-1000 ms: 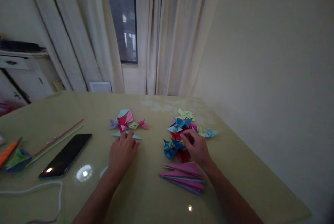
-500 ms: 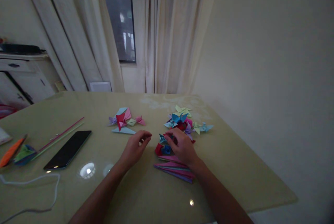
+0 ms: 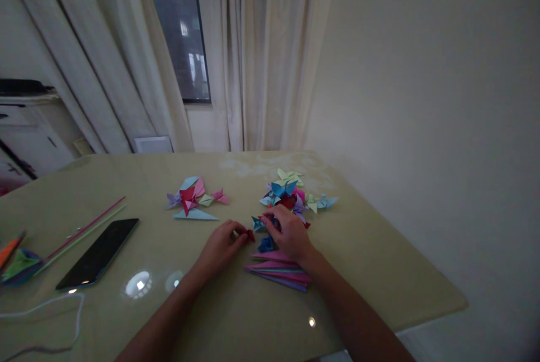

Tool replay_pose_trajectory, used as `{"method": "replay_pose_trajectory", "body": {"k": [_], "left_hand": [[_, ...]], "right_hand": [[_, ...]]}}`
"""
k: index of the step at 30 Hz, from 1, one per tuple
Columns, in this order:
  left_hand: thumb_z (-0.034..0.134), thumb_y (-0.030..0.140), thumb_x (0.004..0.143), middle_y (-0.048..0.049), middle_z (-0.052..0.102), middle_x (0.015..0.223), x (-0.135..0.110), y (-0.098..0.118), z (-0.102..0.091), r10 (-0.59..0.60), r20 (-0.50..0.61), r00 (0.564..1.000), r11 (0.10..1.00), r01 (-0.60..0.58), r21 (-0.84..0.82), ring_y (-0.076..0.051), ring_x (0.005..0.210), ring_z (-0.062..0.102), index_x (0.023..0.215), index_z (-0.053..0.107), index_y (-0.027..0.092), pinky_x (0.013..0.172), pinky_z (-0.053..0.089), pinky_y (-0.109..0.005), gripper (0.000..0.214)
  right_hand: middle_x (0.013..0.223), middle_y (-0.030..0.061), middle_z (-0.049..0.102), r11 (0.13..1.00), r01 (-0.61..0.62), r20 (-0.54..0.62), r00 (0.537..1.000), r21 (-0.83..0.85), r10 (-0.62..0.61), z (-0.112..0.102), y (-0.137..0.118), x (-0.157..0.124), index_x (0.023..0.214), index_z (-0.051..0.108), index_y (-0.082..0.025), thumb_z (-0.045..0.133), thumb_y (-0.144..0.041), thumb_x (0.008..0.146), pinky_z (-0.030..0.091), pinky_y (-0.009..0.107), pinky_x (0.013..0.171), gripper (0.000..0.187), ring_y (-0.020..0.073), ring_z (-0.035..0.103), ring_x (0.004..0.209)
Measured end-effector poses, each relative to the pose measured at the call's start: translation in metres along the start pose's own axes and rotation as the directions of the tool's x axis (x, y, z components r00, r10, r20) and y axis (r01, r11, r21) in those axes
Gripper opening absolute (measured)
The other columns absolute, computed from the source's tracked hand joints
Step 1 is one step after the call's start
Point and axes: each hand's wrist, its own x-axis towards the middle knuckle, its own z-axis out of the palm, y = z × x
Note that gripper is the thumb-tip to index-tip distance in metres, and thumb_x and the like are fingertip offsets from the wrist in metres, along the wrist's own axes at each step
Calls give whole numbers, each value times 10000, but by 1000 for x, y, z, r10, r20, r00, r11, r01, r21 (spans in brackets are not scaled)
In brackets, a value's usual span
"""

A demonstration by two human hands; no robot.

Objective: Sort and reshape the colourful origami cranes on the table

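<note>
My left hand (image 3: 223, 245) pinches a small red folded paper piece (image 3: 251, 235) between thumb and fingertips, just above the table. My right hand (image 3: 289, 231) is closed over the near end of the right pile, thumb and fingers together. A bit of red shows at its fingertips, but what it grips is mostly hidden. Beside those fingertips lies a teal folded paper piece (image 3: 257, 224). Under the hand sits a dark blue folded paper piece (image 3: 266, 245). Nearer me, long pink and purple folded paper strips (image 3: 278, 275) lie stacked, partly covered by my right wrist.
Origami pieces form a right pile (image 3: 284, 188) and a smaller left group (image 3: 192, 199). A black phone (image 3: 99, 254), thin pink and green sticks (image 3: 86, 227), an orange object (image 3: 9, 250) and a white cable (image 3: 78, 317) lie left. A wall (image 3: 400, 182) borders the table's right side.
My left hand has moved right and taken hold of the red folded paper, which lay beside the dark blue piece. My right hand stays at the pile. The view has shifted slightly right.
</note>
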Motion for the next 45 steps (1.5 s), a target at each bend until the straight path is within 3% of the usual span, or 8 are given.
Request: {"method": "replay_pose_trajectory", "body": {"k": [7,11,15,19,28,34,37,45], "left_hand": [[652,505,913,-60,758,867,4,2,-7,-25,19,1000,908,30,-419,-211,816,694,937,730,180,757,548,-315,335],[611,527,954,-52,735,847,2,6,0,10,113,994,889,43,-457,-202,792,680,964,736,176,736,548,-309,373],[518,413,996,-129,740,1124,8,-13,-6,-49,-173,984,995,33,-93,-296,1072,681,1101,746,190,915,555,-434,335],[493,283,990,-185,592,1472,23,-40,-22,-66,-581,812,865,337,373,-410,1352,507,1379,640,170,1085,424,-623,432],[428,253,1022,-172,677,1368,48,-62,-31,-124,-507,853,705,435,560,-371,1280,561,1332,636,196,1069,379,-595,378],[512,185,961,-107,774,1113,36,-63,-30,-4,-433,901,804,261,535,-319,1121,663,1061,691,211,1032,372,-535,206],[534,197,986,-75,788,1009,34,-55,-24,215,-381,899,849,20,528,-281,995,703,964,694,222,970,396,-478,164],[579,157,1021,-38,764,905,25,1,9,731,-275,624,664,-558,497,-185,847,690,1021,633,218,837,492,-315,81]], "right_hand": [[1134,78,703,981,148,101,982,123,-161,2,0,-3,1242,696,-250,706,-240,985,551,316,860,257,223,691,981],[1095,74,679,943,271,112,949,194,-295,7,0,-5,1100,742,-237,691,-163,986,556,300,864,145,202,682,984],[1010,61,663,939,205,-50,979,275,-199,-2,2,2,1013,747,-226,680,-234,1009,546,313,857,68,203,666,942],[910,41,662,946,95,-266,964,309,-10,-27,18,13,954,745,-216,687,-292,993,513,303,768,103,193,630,818],[750,-2,665,913,-131,-317,911,386,265,-50,48,15,946,716,-195,675,-400,956,428,266,589,209,152,553,612],[887,40,731,941,-107,-330,919,320,216,-46,38,14,989,722,-201,625,-376,998,493,290,698,200,184,651,741],[882,40,710,960,-73,-282,947,269,151,-37,29,11,996,719,-205,614,-343,1014,486,292,680,174,183,633,722],[1155,84,711,959,63,-29,998,276,-58,-14,6,3,1259,683,-220,746,-384,970,509,356,956,338,245,673,1073]]}}
